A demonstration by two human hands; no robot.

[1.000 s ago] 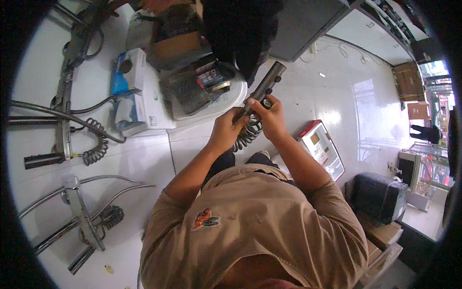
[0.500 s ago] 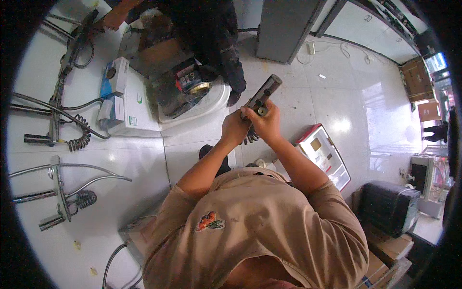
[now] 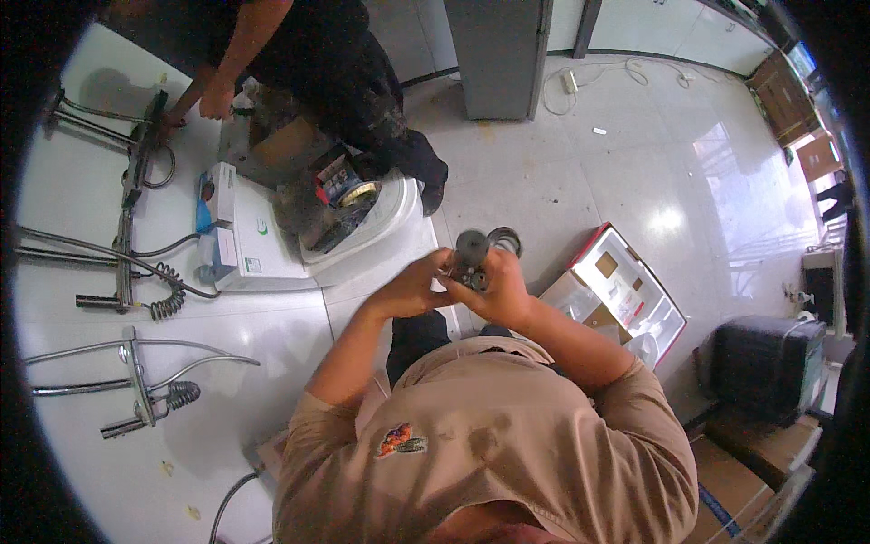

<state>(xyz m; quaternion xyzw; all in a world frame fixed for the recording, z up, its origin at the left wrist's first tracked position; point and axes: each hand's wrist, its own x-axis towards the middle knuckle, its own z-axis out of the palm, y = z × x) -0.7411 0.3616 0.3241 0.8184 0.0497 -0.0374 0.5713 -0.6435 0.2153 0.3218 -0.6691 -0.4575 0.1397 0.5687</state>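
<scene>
Both my hands are raised in front of my body around a dark grey cylindrical metal fitting, its round end turned up toward me. My left hand grips its left side with bent fingers. My right hand closes round the right side, thumb across the small round ports below the end. Just beyond the right fingers shows a dark ring-shaped part; whether it joins the fitting cannot be made out. The fitting's lower length is hidden by my hands.
Chrome shower fixtures with hoses line the white surface at left. A white toilet carries bags and small packages. Another person's hand is at far left. An open red-edged box lies right; a black case stands beyond.
The fitting has swung from slanting away to pointing its end up at me. My hands sit lower in view and have shifted their hold. The other person's arm reaches further into view.
</scene>
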